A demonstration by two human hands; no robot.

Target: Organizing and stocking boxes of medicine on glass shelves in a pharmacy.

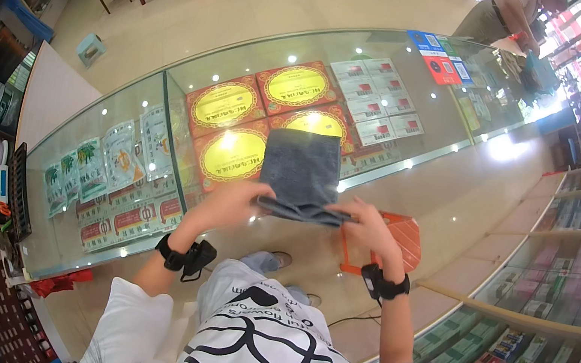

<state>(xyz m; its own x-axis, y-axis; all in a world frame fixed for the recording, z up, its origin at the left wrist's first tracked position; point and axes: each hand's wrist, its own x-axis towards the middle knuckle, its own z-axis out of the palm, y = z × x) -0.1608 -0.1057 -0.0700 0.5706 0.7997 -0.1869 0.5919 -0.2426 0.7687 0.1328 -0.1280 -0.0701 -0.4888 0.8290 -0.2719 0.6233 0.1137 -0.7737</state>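
Observation:
A folded piece of dark blue denim (pixel 302 163) rests on the glass counter (pixel 313 37), its near edge reaching the counter's front rim. My left hand (pixel 242 199) grips the near left corner of the cloth and is slightly blurred. At the near right corner, my right hand (pixel 369 223) pinches the layers between thumb and fingers. The near edge bunches in soft waves between my hands, and several fabric layers show there. Whether the denim is a garment I cannot tell. Black straps with small devices sit on both of my wrists.
Under the glass lie red and yellow boxes (pixel 223 105), white cartons (pixel 377 101) and plastic pouches (pixel 117 157). Cards with printed codes (pixel 440 58) lie on the counter. An orange stool (pixel 400 242) stands at right, near glass shelves (pixel 532 277). Another person (pixel 499 18) stands beyond the counter.

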